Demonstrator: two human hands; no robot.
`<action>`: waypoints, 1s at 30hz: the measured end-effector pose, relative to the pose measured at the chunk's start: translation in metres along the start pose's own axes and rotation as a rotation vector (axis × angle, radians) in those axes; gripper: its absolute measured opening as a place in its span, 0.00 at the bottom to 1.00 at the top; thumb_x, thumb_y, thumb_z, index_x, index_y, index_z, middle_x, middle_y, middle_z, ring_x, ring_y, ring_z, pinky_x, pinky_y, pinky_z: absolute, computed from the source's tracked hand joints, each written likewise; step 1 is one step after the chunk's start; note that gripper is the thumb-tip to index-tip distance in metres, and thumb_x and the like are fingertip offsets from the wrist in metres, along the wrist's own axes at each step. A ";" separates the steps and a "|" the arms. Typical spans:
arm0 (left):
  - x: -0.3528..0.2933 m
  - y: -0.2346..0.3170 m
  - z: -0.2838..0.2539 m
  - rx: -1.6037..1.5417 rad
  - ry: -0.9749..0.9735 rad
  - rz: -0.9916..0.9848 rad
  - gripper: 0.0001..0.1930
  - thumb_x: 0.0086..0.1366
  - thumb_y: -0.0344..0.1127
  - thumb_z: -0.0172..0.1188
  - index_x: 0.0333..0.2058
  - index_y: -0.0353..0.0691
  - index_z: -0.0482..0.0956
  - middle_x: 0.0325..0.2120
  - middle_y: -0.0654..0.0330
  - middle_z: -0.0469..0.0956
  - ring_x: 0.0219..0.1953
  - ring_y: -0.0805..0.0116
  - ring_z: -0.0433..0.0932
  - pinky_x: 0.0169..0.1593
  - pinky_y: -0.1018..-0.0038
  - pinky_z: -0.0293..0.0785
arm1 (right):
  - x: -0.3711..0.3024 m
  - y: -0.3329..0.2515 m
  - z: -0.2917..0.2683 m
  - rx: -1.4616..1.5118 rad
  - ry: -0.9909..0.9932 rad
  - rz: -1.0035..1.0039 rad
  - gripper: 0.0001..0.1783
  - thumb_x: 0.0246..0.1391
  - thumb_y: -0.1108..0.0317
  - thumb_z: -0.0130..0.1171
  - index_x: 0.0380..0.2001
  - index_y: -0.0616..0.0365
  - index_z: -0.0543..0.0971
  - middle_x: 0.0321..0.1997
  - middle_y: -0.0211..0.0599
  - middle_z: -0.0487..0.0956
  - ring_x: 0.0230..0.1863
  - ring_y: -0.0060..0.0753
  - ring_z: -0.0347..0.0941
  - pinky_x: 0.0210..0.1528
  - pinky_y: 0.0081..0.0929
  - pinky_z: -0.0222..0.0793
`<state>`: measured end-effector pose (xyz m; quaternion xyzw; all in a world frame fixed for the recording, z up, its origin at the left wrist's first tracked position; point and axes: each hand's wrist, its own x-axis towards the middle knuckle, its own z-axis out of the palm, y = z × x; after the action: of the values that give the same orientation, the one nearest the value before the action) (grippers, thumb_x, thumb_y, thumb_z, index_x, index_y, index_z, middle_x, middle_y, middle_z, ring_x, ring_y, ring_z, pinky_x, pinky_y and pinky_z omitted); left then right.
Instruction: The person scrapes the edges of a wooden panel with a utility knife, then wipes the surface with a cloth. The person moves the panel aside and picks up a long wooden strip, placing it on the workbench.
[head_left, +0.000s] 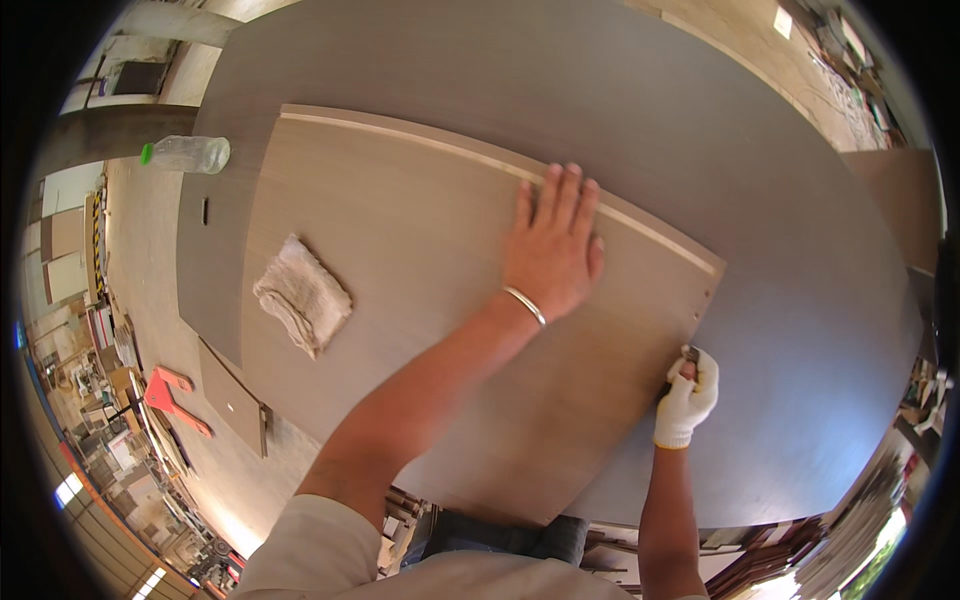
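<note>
Presently left hand point(555, 250) spread on one panel point(420, 220); right hand point(688, 402) gripping one dark object point(692, 354).

Shows plain brown panel point(430, 220) under left fingers point(567, 195), grey tabletop point(800, 290) beyond, yellow-edged white glove point(684, 414) on right fingers point(708, 372).

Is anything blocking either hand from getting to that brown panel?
Nothing visible is: the left hand lies on the panel, and the gloved right hand is at its right edge. The folded cloth lies to the left, clear of both.
</note>
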<state>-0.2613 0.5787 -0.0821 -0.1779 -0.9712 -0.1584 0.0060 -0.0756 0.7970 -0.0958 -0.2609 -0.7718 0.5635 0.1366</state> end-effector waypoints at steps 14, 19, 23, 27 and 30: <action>0.010 -0.082 -0.034 -0.239 0.105 -0.246 0.34 0.63 0.41 0.60 0.67 0.33 0.71 0.72 0.39 0.60 0.78 0.40 0.50 0.76 0.35 0.42 | 0.120 -0.101 0.119 0.031 -0.069 0.063 0.14 0.68 0.78 0.48 0.52 0.66 0.78 0.34 0.25 0.73 0.26 0.12 0.60 0.28 0.15 0.56; 0.015 -0.084 -0.036 -0.286 0.030 -0.220 0.35 0.62 0.40 0.63 0.67 0.34 0.71 0.73 0.43 0.58 0.79 0.44 0.49 0.77 0.36 0.42 | 0.170 -0.155 0.257 -0.338 -0.725 -0.394 0.08 0.64 0.75 0.55 0.43 0.62 0.81 0.36 0.39 0.82 0.34 0.38 0.76 0.43 0.35 0.73; 0.013 -0.086 -0.035 -0.328 0.051 -0.083 0.34 0.60 0.40 0.65 0.65 0.35 0.73 0.72 0.46 0.62 0.78 0.47 0.52 0.76 0.35 0.45 | 0.205 -0.196 0.366 -0.529 -1.054 -0.773 0.05 0.61 0.70 0.57 0.34 0.55 0.81 0.31 0.45 0.81 0.36 0.56 0.76 0.40 0.44 0.72; 0.012 -0.083 -0.029 -0.321 0.080 -0.031 0.31 0.59 0.39 0.66 0.60 0.34 0.77 0.69 0.47 0.66 0.77 0.46 0.56 0.76 0.38 0.50 | 0.217 -0.201 0.430 -0.721 -1.247 -0.866 0.06 0.60 0.64 0.57 0.32 0.48 0.83 0.29 0.43 0.81 0.34 0.55 0.76 0.36 0.49 0.72; 0.012 -0.080 -0.027 -0.367 0.124 -0.027 0.28 0.56 0.37 0.66 0.56 0.33 0.79 0.65 0.47 0.70 0.73 0.47 0.62 0.76 0.40 0.51 | 0.224 -0.199 0.442 -0.724 -1.280 -1.096 0.07 0.59 0.66 0.57 0.31 0.46 0.83 0.29 0.40 0.81 0.34 0.53 0.76 0.35 0.49 0.73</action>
<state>-0.3012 0.5036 -0.0799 -0.1531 -0.9260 -0.3438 0.0312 -0.5332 0.5234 -0.0714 0.4768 -0.8454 0.1808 -0.1591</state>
